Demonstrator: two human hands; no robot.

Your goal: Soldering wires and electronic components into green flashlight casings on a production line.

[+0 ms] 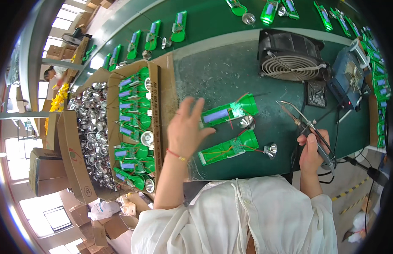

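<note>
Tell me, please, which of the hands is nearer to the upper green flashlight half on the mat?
Left. The left hand hovers beside the upper green flashlight half; the right hand, gripping a soldering iron, is farther right.

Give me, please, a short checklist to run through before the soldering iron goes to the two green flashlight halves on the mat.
1. Soldering iron gripped in the right hand, tip held up off the mat: ok.
2. Left hand open, holding nothing, hovering beside the upper flashlight half: ok.
3. Lower flashlight half lies open side up, wires showing: ok.
4. Silver reflectors lie beside each half, wired on: ok.
5. Fan running: cannot tell.
6. Iron tip hot and tinned: cannot tell.
</note>
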